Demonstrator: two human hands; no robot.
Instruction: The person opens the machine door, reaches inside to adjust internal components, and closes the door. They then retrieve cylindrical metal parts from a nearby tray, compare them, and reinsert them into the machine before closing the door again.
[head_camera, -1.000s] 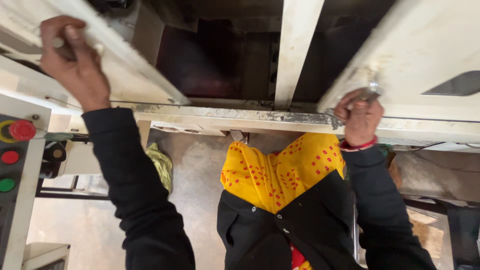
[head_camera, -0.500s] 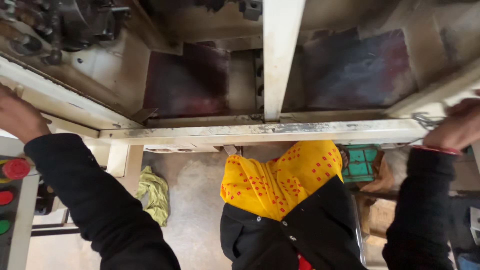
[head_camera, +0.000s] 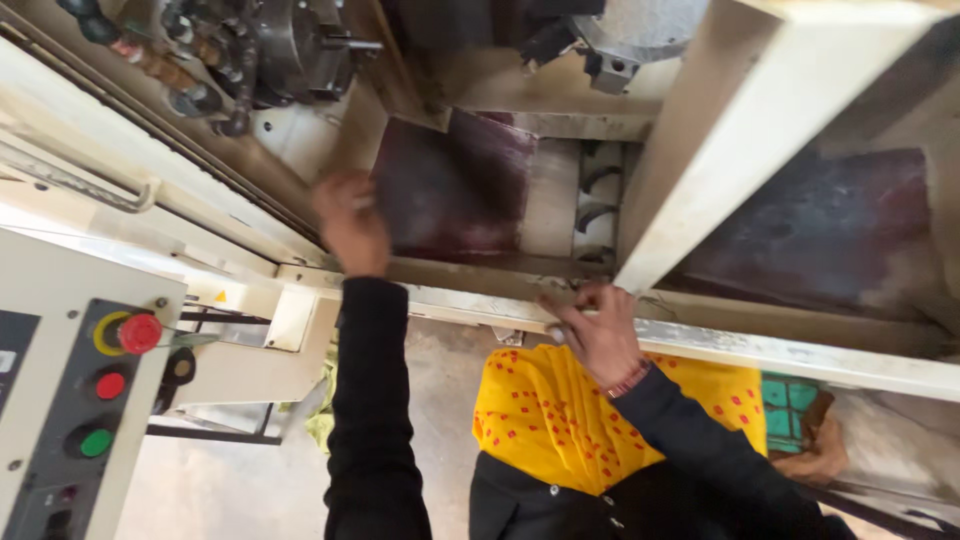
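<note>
My left hand (head_camera: 350, 222) reached into the machine bay, fingers loosely curled against the dark maroon sheet-metal guard plate (head_camera: 452, 190); whether it gripped the plate, I couldn't tell. My right hand (head_camera: 598, 328) pressed open-fingered on the cream painted steel front rail (head_camera: 800, 350). The plate looked stiff, probably oily and slippery; best held by its left edge.

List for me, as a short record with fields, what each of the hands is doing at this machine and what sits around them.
Setting: a cream metal machine seen from above
Left hand: reaching into the machine, against a dark red panel
Right hand: resting on the worn front rail, fingers bent; whether it grips anything cannot be told
Above left: steel chuck
Far left: control box with red and green buttons
Clothing: black sleeves, yellow dotted cloth
</note>
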